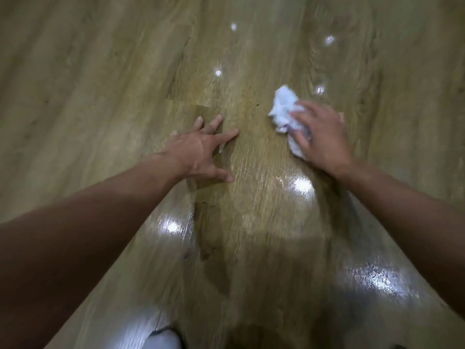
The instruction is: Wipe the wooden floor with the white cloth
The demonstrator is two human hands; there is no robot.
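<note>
The wooden floor (251, 210) fills the view, glossy brown planks with bright light reflections. A crumpled white cloth (283, 109) lies on it right of centre. My right hand (322, 139) presses down on the cloth's near part, fingers spread over it and slightly bent; the cloth sticks out beyond the fingertips. My left hand (203, 149) rests flat on the bare floor left of centre, fingers splayed and straight, holding nothing. The picture is blurred.
A pale shape, perhaps a knee or clothing (161, 338), shows at the bottom edge. Bare floor stretches away on all sides, with reflected lights (302, 185) between my arms.
</note>
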